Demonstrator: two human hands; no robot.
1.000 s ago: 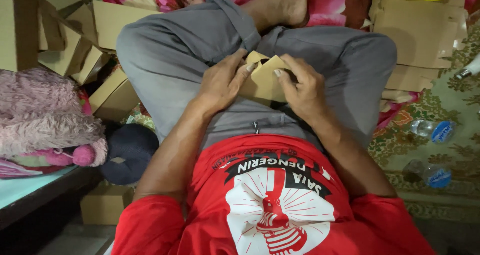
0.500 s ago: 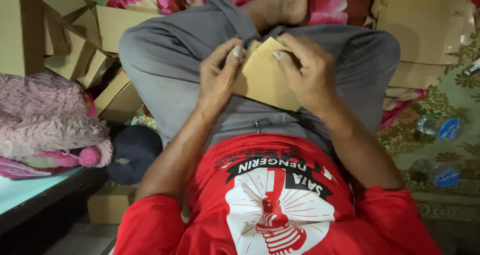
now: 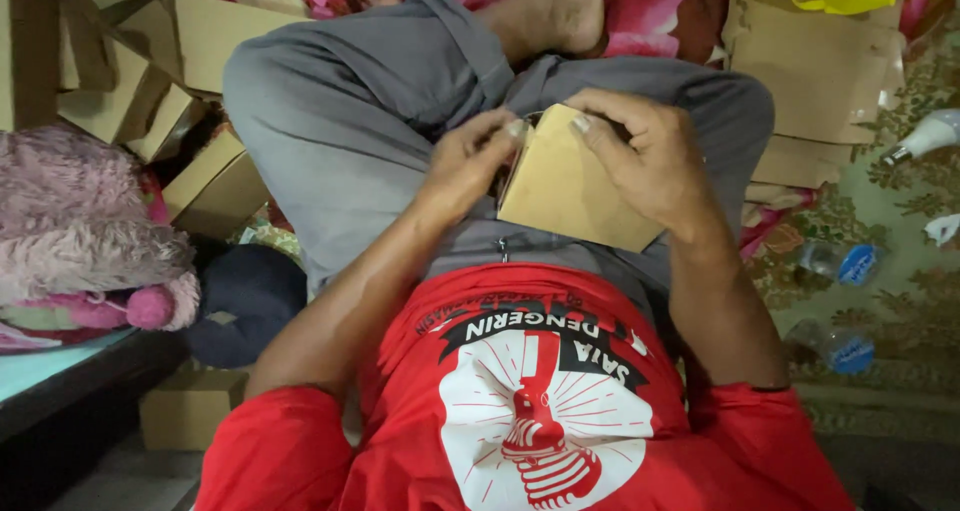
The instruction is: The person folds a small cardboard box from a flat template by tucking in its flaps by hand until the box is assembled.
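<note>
A flat brown cardboard piece [image 3: 572, 193] is held over the lap on grey trousers [image 3: 380, 101], its long axis running from 11 to 5 o'clock. It is grasped by the right hand [image 3: 645, 161] at 2 o'clock and pinched by the left hand [image 3: 468, 166] at 9 o'clock.

A lived-in home room used for piecework: a patterned green carpet [image 3: 900, 221] covers the floor, pink flowered bedding [image 3: 650, 11] and a fluffy pink blanket [image 3: 80, 221] lie about, with flat brown cardboard sheets [image 3: 810, 81] and folded cardboard boxes [image 3: 200, 171] stacked around.
</note>
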